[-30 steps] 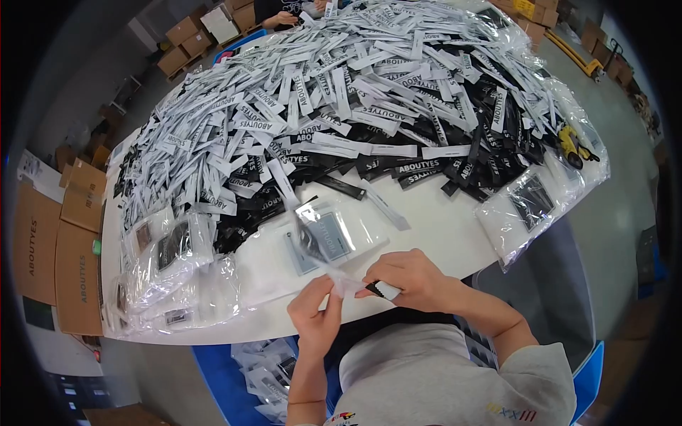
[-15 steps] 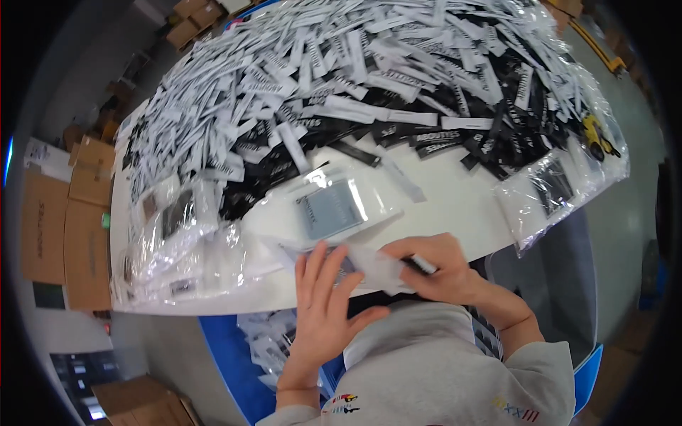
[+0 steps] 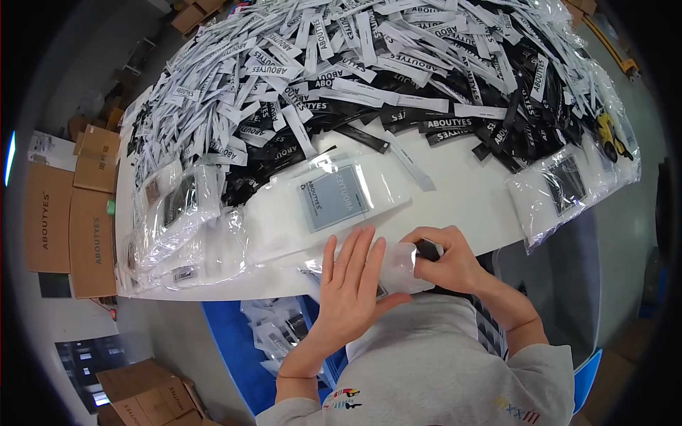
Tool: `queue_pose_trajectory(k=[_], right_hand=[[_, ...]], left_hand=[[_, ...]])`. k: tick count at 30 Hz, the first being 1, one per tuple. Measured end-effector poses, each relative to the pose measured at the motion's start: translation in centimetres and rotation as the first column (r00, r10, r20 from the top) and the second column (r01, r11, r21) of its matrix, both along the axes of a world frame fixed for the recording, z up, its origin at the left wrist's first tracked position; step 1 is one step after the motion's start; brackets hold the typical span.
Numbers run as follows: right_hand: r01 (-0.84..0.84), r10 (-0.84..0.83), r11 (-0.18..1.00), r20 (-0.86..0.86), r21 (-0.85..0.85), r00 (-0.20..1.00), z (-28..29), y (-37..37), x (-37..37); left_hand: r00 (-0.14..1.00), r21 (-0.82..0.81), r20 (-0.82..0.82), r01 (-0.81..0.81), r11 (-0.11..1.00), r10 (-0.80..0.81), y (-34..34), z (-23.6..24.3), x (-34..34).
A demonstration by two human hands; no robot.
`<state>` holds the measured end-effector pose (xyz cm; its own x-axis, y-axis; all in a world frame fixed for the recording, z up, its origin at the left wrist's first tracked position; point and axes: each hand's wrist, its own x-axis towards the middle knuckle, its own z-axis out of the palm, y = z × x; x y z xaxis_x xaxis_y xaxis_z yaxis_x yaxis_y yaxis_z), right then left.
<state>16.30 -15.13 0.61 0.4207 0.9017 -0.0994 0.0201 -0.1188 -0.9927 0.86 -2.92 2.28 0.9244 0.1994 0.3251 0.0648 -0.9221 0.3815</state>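
Note:
A clear-and-white plastic bag [image 3: 399, 270] lies at the table's front edge, close to my body. My left hand [image 3: 349, 287] rests flat across it with fingers stretched out, covering much of its printed panel. At the bag's right end my right hand [image 3: 449, 259] is closed, with a short dark item [image 3: 428, 249] showing between thumb and fingers; its kind is hard to make out. Just beyond my hands lies another clear bag with a grey printed panel [image 3: 335, 199]. Past that, a long white stick packet [image 3: 410, 163] and a black stick packet [image 3: 363, 138] lie on the white table [image 3: 465, 195].
A large heap of white and black stick packets [image 3: 341, 71] covers the far side. Filled plastic bags [image 3: 181, 202] lie at left, another bag [image 3: 558, 188] at right beside yellow-handled scissors [image 3: 609, 137]. Below the table are a blue bin [image 3: 224, 341] holding bags and a grey bin [image 3: 568, 284].
My left hand has moved right, further over the bag. The bag's right end and my right hand have shifted slightly right, with the right hand still closed on the dark item.

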Motion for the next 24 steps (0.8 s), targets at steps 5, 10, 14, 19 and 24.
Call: queue_pose_trajectory(k=[5,10,14,19,24], right_hand=[[-0.083,0.081,0.996,-0.076,-0.015,0.994,-0.8,0.2,0.0],[-0.078,0.082,0.99,-0.024,0.114,0.996,0.0,-0.1,0.8],[0.27,-0.11,0.84,-0.34,0.47,0.934,2.2,-0.9,2.6],[0.384,0.069,0.64,-0.548,0.665,0.834,2.1,1.5,-0.7],[0.357,-0.222,0.686,-0.285,0.634,0.933,-0.2,2.2,-1.8]], left_hand=[[1.0,0.1,0.019,-0.008,0.995,0.006,-0.4,-1.3,0.5],[0.982,0.051,0.187,0.027,0.998,-0.037,0.0,-2.3,0.1],[0.981,-0.112,0.176,-0.062,0.992,0.081,0.0,-1.4,-0.4],[0.99,-0.198,0.129,-0.027,0.98,0.054,-1.3,-1.5,0.7],[0.987,-0.238,0.119,-0.08,0.968,0.111,-1.1,-1.9,0.3]])
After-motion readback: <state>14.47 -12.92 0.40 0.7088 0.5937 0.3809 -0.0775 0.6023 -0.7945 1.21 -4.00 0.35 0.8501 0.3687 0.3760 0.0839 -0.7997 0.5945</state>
